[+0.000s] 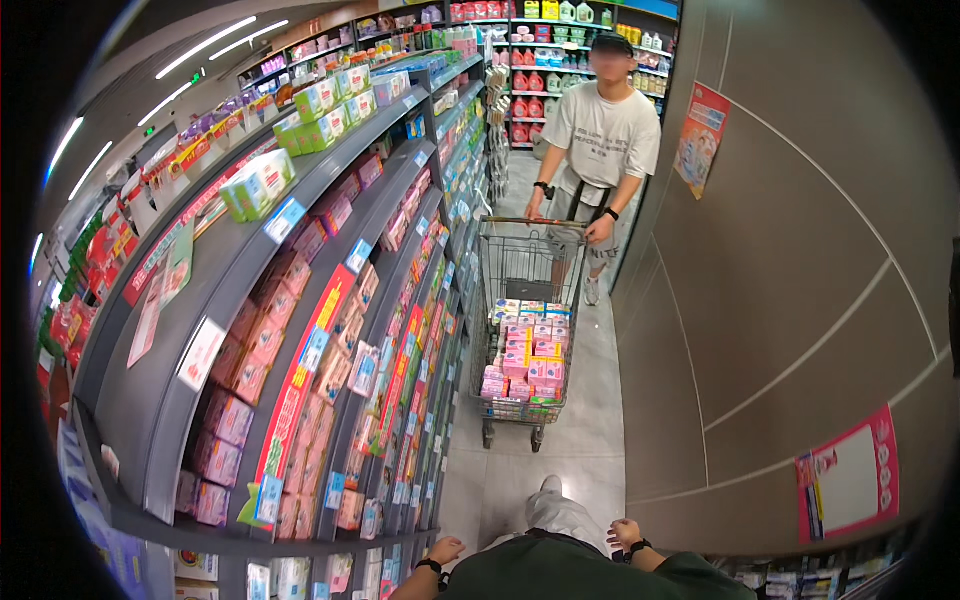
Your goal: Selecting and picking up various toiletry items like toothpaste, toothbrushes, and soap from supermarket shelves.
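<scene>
My left hand [446, 550] hangs low beside the shelf unit, with a dark band on its wrist and nothing visible in it. On my other side, my right hand [623, 535] is held near the brown wall panel, its fingers loosely bent and apart, holding nothing. Before me in the aisle stands a wire shopping cart [480, 330], apart from both hands. Pink and white boxed packs [527, 364] are piled in it. A person [604, 142] in a light T-shirt grips the cart's handle [555, 222] at its far end.
Grey shelving [176, 330] with soap-sized boxes [266, 334] lines my left. A brown panelled wall [772, 262] with posters [851, 480] bounds my right. Bottles of detergent [528, 81] fill shelves behind the person. Pale tiled floor [480, 472] lies between me and the cart.
</scene>
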Demonstrator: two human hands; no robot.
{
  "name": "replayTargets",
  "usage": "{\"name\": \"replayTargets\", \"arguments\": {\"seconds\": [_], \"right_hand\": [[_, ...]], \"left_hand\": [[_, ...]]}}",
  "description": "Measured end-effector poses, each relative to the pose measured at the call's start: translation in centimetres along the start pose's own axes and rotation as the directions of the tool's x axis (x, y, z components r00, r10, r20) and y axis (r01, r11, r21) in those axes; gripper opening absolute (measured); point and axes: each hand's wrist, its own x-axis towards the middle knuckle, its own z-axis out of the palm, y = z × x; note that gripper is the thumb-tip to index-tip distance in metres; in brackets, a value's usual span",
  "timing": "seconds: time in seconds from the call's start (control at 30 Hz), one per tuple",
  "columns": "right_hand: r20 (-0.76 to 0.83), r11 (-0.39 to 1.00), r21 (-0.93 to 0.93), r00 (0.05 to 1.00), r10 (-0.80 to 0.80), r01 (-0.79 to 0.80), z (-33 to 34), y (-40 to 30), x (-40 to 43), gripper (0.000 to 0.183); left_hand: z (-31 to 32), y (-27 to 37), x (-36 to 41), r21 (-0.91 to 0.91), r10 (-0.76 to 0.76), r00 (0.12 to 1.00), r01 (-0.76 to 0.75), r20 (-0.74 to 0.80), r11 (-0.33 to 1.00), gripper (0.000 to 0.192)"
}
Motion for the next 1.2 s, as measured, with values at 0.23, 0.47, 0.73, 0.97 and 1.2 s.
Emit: {"name": "replayTargets", "arguments": {"seconds": [0.23,0.47,0.73,0.97,1.2], "right_hand": [[-0.022,0.993,0.035,0.994,-0.108,0.109,-0.7,-16.4,10.1,0.022],[0.055,0.953,-0.034,0.953,-0.298,0.300,2.6,-31.5,17.9,0.025],[0.140,0.941,-0.105,0.942,-0.306,0.321,5.4,-41.5,23.9,0.031],[-0.108,0.986,0.022,0.981,-0.160,0.163,4.6,-46.0,23.2,0.030],[-0.109,0.999,0.030,0.994,0.024,-0.021,6.2,-50.3,24.9,0.028]], "left_hand": [[-6.1,12.3,9.4,-0.356,-0.116,0.957,0.014,-0.266,0.934,0.028],[-8.5,25.1,18.6,-0.286,0.072,0.954,-0.158,-0.291,0.945,0.039],[-14.3,30.4,30.6,-0.155,-0.069,0.995,0.058,-0.069,0.986,0.046],[-18.0,39.3,40.3,0.035,-0.046,0.999,0.045,0.013,0.998,0.043],[-20.0,49.0,48.6,0.150,0.172,0.977,-0.190,0.128,0.970,0.043]]}}
